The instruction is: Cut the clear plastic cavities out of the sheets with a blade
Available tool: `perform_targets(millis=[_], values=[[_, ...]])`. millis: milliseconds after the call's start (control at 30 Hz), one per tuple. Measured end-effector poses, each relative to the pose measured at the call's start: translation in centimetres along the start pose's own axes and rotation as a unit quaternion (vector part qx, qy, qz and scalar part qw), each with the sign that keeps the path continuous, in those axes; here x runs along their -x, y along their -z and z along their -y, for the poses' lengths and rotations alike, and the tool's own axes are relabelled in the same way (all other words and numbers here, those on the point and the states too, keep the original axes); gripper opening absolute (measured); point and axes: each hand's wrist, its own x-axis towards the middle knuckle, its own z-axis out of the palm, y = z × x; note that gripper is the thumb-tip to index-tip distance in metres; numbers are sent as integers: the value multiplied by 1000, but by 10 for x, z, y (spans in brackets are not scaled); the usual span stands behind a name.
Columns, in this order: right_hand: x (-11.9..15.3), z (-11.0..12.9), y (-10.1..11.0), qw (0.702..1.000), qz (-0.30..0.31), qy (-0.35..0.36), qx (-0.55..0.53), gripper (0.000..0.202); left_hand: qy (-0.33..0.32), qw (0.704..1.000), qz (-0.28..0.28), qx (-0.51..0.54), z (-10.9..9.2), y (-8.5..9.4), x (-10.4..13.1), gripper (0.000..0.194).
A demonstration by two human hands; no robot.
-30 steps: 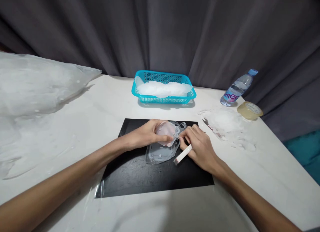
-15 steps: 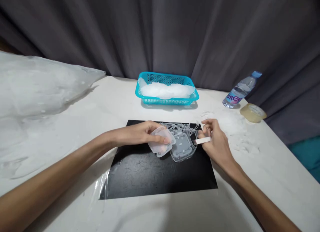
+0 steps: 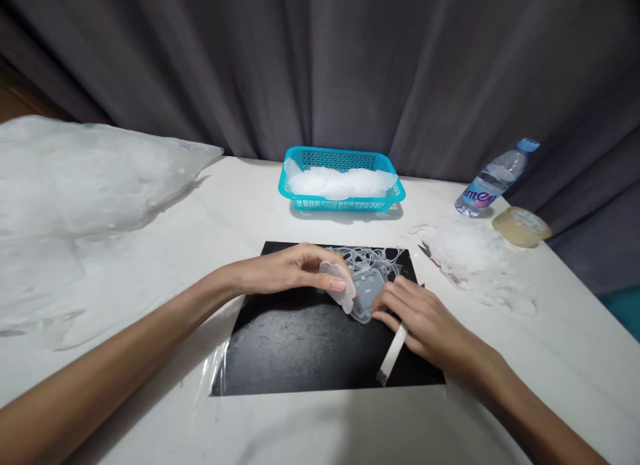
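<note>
My left hand (image 3: 310, 268) pinches a thin, translucent plastic piece (image 3: 336, 281) with rounded, notched edges, tilted on its side above the black mat (image 3: 300, 358). Beside it lies a stack of clear plastic pieces (image 3: 369, 285) with small round marks, partly hidden by both hands. My right hand (image 3: 413, 318) is closed, its fingertips at the right edge of that stack. Between its fingers sits a slim white stick-like tool (image 3: 394, 351), its dark-marked end pointing down toward me. Behind the stack, thin curled plastic trimmings (image 3: 370, 257) lie in a tangle.
A blue basket (image 3: 345, 203) with white translucent pieces stands at the back. A large clear bag (image 3: 90, 178) lies left. Toward the right are a water bottle (image 3: 493, 181), a tape roll (image 3: 521, 226), plastic scraps (image 3: 470, 248) and a pointed tool with a reddish handle (image 3: 443, 265).
My right hand has come left and down to the stack, and the white tool has swung to point toward me. The piece in my left hand has tipped more onto its edge.
</note>
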Motion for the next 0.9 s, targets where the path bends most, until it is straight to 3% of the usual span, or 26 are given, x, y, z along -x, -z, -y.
perform_targets(millis=[133, 300, 400, 533, 633, 900], values=[[-5, 13, -13, 999, -33, 5, 4, 16, -8, 1000, 10, 14, 4, 1, 0, 17], [-7, 44, -13, 993, -82, 5, -85, 16, -37, 998, 4, 57, 5, 0, 0, 14], [-7, 53, -8, 978, -172, -37, -115, 14, -66, 994, -14, 90, 8, -5, -2, 15], [-12, 52, -5, 948, -301, -89, -60, 19, -75, 991, -41, 101, 14, -17, -7, 13], [-14, 49, -3, 943, -320, -91, -2, 8, -81, 989, -52, 109, 14, -26, -12, 11], [-10, 47, 1, 934, -347, -76, 27, 19, -111, 989, -79, 64, 6, -26, -12, 12]])
